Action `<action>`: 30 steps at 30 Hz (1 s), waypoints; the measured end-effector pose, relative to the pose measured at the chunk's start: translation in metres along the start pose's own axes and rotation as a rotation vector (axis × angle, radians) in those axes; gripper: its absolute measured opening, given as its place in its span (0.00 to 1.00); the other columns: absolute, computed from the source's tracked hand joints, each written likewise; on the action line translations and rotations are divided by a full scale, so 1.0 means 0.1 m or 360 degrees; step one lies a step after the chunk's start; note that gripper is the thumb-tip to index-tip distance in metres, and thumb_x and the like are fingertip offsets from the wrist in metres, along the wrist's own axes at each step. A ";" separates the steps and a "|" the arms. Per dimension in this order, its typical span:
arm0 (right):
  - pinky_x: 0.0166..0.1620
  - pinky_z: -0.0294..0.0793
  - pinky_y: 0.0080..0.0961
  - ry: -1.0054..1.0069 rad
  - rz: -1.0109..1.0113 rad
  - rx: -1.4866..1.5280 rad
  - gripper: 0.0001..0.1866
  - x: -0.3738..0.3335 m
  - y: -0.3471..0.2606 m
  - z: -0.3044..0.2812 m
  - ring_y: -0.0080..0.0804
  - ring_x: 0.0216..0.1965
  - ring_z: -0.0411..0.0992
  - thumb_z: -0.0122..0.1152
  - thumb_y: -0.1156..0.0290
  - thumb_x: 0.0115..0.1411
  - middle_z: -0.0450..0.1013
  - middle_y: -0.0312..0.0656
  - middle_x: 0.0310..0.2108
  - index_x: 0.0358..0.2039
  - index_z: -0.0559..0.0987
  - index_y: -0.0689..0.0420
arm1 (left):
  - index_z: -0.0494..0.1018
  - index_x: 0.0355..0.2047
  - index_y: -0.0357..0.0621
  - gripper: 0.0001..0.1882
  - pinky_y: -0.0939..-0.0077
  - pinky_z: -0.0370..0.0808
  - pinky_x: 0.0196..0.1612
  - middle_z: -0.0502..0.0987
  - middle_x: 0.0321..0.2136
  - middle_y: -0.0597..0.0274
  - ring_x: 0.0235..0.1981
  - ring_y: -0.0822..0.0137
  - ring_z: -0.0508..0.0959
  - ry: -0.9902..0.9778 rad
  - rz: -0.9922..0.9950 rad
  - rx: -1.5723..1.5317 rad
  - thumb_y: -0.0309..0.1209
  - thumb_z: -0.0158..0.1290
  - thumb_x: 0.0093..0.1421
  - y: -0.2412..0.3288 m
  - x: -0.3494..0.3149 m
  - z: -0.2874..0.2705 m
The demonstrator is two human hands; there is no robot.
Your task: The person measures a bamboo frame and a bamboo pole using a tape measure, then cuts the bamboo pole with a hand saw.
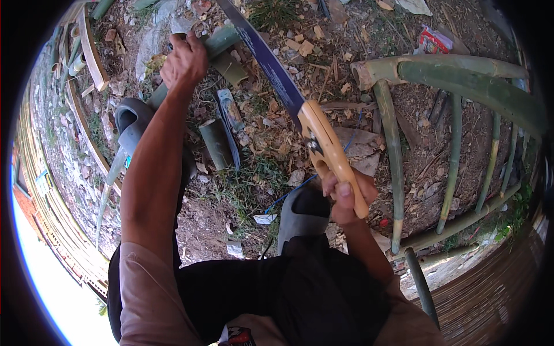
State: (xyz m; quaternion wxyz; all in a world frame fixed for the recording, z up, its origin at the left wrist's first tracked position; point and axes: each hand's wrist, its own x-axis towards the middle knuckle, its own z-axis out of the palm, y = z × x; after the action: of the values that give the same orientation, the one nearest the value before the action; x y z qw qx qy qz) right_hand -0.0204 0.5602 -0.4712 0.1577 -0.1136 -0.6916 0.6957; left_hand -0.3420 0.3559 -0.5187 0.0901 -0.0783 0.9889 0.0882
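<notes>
My right hand [352, 196] is closed around the pale wooden handle [332, 147] of a hand saw. The saw's long dark blade [268, 63] slants up and left, passing at the right end of a green bamboo pole [222, 40]. On that pole rests my left hand [186, 60], its fingers curled over the top. Whether the teeth touch the bamboo I cannot tell. A short split bamboo piece [232, 70] lies just below the pole, and a cut bamboo section [216, 144] lies closer to me beside a narrow bluish packet [229, 109].
Grey shoes [133, 118] [301, 213] are on my feet, the left one against the pole. To the right stands a bamboo frame [389, 150] with several rungs. Wood chips [304, 47] and leaves litter the soil. A red packet [435, 41] lies at far right.
</notes>
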 end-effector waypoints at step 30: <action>0.21 0.69 0.26 0.0042 -0.0045 -0.0063 0.13 -0.03 0.08 0.08 0.32 0.16 0.71 0.55 0.68 0.60 0.72 0.44 0.19 0.25 0.76 0.67 | 0.60 0.59 0.43 0.33 0.47 0.66 0.60 0.76 0.53 0.35 0.57 0.37 0.75 -0.0120 -0.0067 0.0161 0.58 0.29 0.70 -0.08 0.13 -0.03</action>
State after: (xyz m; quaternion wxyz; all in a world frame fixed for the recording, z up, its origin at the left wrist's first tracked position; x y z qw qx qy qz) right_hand -0.0208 0.5513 -0.4792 0.1745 -0.1161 -0.7046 0.6780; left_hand -0.3543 0.3460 -0.5193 0.1331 -0.0908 0.9862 0.0390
